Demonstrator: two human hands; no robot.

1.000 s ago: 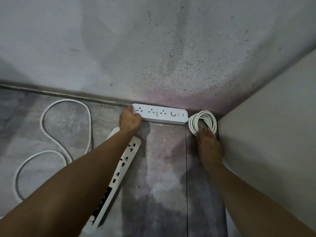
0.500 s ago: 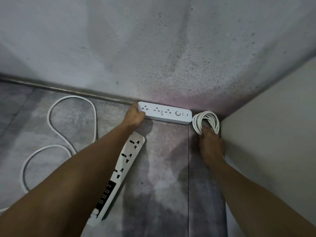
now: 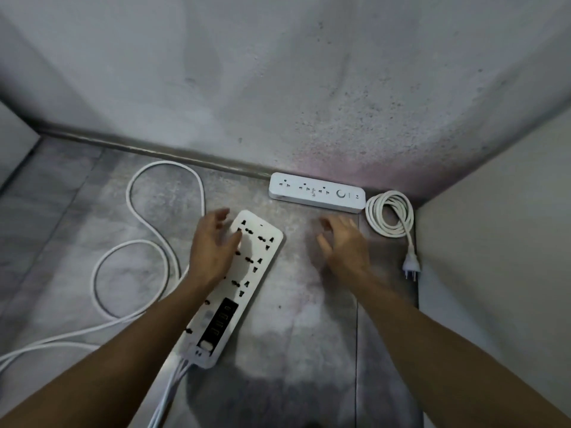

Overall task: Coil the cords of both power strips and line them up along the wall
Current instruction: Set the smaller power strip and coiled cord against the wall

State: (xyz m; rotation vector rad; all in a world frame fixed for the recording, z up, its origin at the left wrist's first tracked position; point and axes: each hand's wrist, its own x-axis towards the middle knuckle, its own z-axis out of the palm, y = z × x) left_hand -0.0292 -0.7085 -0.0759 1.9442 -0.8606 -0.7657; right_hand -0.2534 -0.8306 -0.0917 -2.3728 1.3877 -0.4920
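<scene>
A small white power strip (image 3: pixel 315 194) lies flat against the wall near the right corner. Its cord (image 3: pixel 390 216) is coiled beside it in the corner, with the plug (image 3: pixel 411 267) trailing toward me. A larger white power strip (image 3: pixel 247 273) with black USB ports lies diagonally on the floor in the middle. Its long cord (image 3: pixel 148 242) sprawls in loose loops to the left. My left hand (image 3: pixel 213 245) hovers open over the large strip's left edge. My right hand (image 3: pixel 343 245) is open above the bare floor, between the two strips.
The grey speckled wall (image 3: pixel 278 88) meets the floor along a metal trim (image 3: pixel 148 152). A pale panel (image 3: pixel 500 227) closes the right side. The floor is grey tile (image 3: pixel 302 319).
Both hands let go and pulled back from the wall: the left off the small strip's end, the right off the coiled cord. The camera moved back, showing more floor.
</scene>
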